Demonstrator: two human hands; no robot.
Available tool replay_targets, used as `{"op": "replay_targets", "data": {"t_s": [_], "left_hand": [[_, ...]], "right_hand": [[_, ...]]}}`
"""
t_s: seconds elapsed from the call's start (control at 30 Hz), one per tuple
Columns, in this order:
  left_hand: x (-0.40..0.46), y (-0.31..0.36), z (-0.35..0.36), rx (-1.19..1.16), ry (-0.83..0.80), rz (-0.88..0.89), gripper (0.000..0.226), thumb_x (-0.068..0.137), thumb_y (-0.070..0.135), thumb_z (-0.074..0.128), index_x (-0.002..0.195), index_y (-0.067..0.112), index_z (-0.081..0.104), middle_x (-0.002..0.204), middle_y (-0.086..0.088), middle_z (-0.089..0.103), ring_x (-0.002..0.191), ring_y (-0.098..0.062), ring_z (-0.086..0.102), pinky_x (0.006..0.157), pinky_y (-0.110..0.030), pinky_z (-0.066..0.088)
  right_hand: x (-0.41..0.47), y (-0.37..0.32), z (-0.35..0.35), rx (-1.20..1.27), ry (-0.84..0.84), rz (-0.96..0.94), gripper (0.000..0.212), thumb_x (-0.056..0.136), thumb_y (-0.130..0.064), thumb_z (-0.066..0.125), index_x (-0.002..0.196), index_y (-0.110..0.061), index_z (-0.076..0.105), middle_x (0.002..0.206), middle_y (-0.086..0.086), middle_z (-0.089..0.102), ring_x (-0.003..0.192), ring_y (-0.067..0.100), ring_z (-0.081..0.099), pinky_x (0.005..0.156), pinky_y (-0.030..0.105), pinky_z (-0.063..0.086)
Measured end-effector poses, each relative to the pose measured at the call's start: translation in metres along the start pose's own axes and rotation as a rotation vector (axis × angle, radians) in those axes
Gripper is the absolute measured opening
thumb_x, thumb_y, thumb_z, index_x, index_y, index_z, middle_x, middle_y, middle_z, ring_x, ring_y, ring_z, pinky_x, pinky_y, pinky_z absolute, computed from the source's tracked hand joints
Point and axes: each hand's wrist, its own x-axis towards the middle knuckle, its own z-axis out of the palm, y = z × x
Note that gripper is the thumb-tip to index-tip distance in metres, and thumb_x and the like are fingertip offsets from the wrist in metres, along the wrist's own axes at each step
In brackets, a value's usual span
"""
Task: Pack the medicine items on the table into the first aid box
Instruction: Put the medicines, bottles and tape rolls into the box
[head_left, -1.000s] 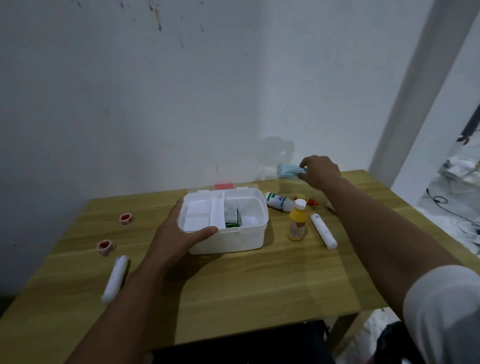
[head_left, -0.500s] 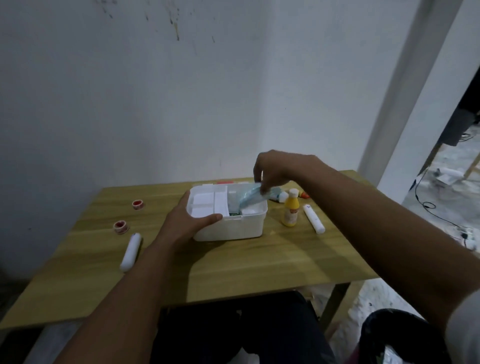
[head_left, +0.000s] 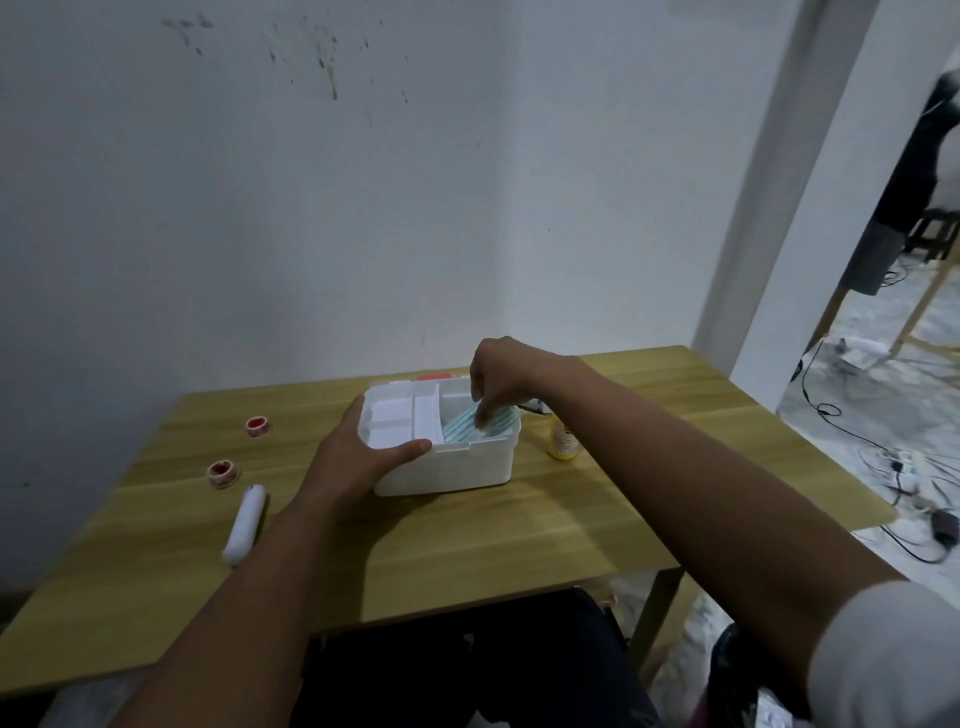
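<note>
My left hand is gripping the white plastic first aid box on the wooden tabletop; my right hand is pinching the soft, light, pale-green striped packet by its edge, lowering it inside.

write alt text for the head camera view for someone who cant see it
A person's right hand presses a pale blue striped packet into an open white first aid box on a wooden table, while the left hand grips the box's near-left corner. Two red-centred rolls and a white tube lie left.
</note>
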Motion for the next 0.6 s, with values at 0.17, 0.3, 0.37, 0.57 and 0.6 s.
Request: {"op": "replay_targets", "data": {"t_s": [0.17,0.3,0.37,0.57,0.6], "left_hand": [[0.001,-0.002,-0.001,-0.005,-0.009,0.000,0.123,0.062,0.065,0.090,0.163,0.036,0.027,0.160,0.000,0.045,0.139,-0.029,0.047,0.097,-0.046,0.052],[0.001,-0.001,-0.004,0.008,-0.020,-0.022,0.140,0.045,0.084,0.083,0.163,0.037,0.025,0.161,0.002,0.044,0.139,-0.029,0.047,0.100,-0.050,0.053],[0.001,0.000,-0.003,0.015,-0.018,-0.015,0.130,0.056,0.074,0.087,0.164,0.035,0.026,0.162,0.000,0.043,0.140,-0.030,0.046,0.099,-0.049,0.051],[-0.001,-0.004,-0.006,-0.007,-0.010,0.024,0.126,0.050,0.082,0.085,0.158,0.041,0.034,0.152,0.008,0.052,0.131,-0.023,0.051,0.090,-0.040,0.052],[-0.001,-0.004,-0.006,-0.013,-0.010,0.025,0.123,0.052,0.078,0.086,0.158,0.040,0.034,0.152,0.008,0.052,0.131,-0.022,0.051,0.089,-0.039,0.051]], "right_hand": [[-0.001,0.006,-0.006,0.110,-0.098,0.004,0.033,0.076,-0.011,0.088,0.108,-0.008,0.079,0.106,0.005,0.078,0.090,0.017,0.074,0.064,0.020,0.056],[-0.004,0.007,-0.006,0.217,-0.131,0.024,0.034,0.076,-0.004,0.088,0.108,-0.004,0.078,0.102,0.008,0.077,0.081,0.018,0.076,0.062,0.021,0.061],[-0.004,0.005,0.003,0.273,-0.145,0.030,0.030,0.075,-0.004,0.088,0.104,-0.004,0.079,0.097,0.009,0.078,0.080,0.019,0.077,0.067,0.026,0.064],[0.006,-0.001,0.040,0.207,-0.092,-0.017,0.015,0.084,-0.005,0.076,0.097,-0.010,0.081,0.098,0.003,0.077,0.091,0.021,0.072,0.081,0.034,0.063],[0.008,-0.002,0.042,0.205,-0.098,-0.017,0.015,0.085,-0.004,0.074,0.096,-0.010,0.082,0.097,0.003,0.077,0.093,0.022,0.072,0.083,0.037,0.063]]}}
